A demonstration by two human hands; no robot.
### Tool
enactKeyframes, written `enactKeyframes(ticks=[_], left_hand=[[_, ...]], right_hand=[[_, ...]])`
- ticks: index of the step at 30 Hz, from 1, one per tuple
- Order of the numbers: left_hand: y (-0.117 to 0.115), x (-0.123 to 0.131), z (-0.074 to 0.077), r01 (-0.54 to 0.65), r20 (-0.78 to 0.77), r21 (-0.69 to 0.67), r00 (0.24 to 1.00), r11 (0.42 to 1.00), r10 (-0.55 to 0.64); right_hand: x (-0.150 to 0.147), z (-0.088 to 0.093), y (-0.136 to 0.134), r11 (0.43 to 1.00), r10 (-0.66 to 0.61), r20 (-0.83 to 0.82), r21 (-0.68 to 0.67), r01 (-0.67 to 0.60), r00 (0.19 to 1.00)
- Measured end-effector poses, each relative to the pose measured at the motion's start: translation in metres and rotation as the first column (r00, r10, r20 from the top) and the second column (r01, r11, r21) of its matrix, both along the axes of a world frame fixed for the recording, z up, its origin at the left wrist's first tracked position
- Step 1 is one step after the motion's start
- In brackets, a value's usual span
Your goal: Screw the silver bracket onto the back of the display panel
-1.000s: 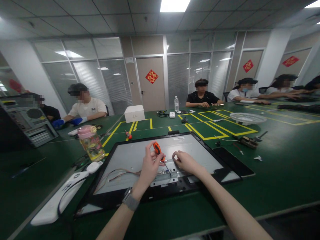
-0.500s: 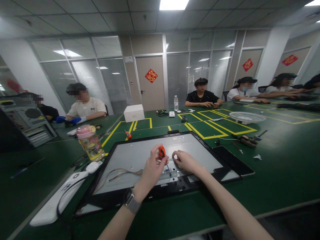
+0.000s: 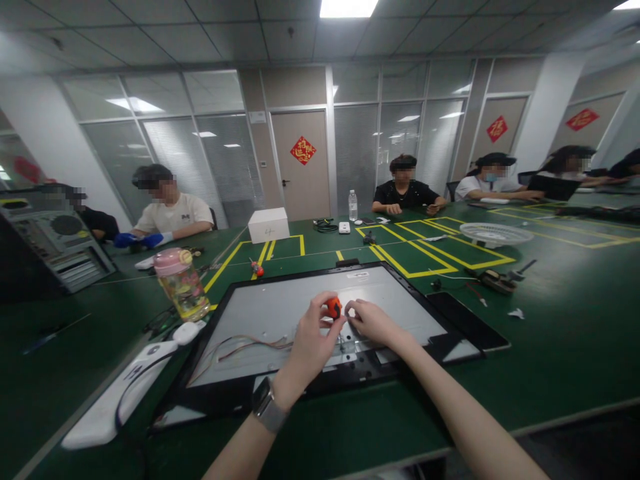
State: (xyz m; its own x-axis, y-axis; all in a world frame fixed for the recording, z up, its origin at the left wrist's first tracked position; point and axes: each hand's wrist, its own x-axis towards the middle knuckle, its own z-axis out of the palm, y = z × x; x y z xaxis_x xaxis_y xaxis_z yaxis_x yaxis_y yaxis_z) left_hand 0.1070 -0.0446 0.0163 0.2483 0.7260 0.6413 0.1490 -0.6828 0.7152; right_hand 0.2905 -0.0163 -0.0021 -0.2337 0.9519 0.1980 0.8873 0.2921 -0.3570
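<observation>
L hand [image 3: 313,343] is closed round an orange-and-black plastic-handled screwdriver [image 3: 334,307], handle up betw. thumb & fingers, over the mid. of a flat, grey metal panel w/ black frame [image 3: 280,300]; shaft mostly hidden. R hand [image 3: 374,323] is just beside it at 3 o'clock, thumb & forefinger bent close, narrow; can't tell if they hold anything. Below both, nr panel's 6 o'clock edge, is a small silvery metal bracket [image 3: 347,348]; thin multi-coloured wires [image 3: 245,341] run from there twd 9 o'clock. Panel lies flat on a dark-green tabletop [image 3: 560,373]. Round it, clock from panel ctr: dark flat rectangular slab [image 3: 465,321] at 3; long white plastic unit w/ black cable [image 3: 107,407] at 8; clear bottle w/ pink lid [image 3: 183,287] at 10; white cardboard box marked 4 [image 3: 269,227] at 11. 1 grey-strapped smartwatch [image 3: 270,407] on L wrist.
</observation>
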Motion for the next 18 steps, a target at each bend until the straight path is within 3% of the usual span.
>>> enactKeyframes(ticks=[4, 9, 12, 18], left_hand=[[-0.004, 0.000, 0.011, -0.030, 0.069, 0.012, 0.997, 0.999, 0.030], [-0.006, 0.000, 0.015, 0.097, 0.196, -0.153, 0.978, 0.984, -0.066], [-0.007, 0.000, 0.014, 0.131, 0.196, -0.127, 0.975, 0.983, -0.105], [-0.003, -0.002, 0.018, -0.074, 0.230, 0.045, 0.971, 0.996, 0.062]], right_hand=[[0.000, -0.001, 0.000, 1.000, -0.005, 0.002, 0.000, 0.005, 1.000], [0.000, -0.001, 0.000, 1.000, -0.011, 0.009, -0.003, 0.011, 1.000], [-0.001, 0.000, -0.001, 1.000, -0.015, 0.016, -0.004, 0.015, 1.000], [-0.002, 0.001, -0.002, 1.000, -0.015, 0.025, 0.005, 0.015, 1.000]])
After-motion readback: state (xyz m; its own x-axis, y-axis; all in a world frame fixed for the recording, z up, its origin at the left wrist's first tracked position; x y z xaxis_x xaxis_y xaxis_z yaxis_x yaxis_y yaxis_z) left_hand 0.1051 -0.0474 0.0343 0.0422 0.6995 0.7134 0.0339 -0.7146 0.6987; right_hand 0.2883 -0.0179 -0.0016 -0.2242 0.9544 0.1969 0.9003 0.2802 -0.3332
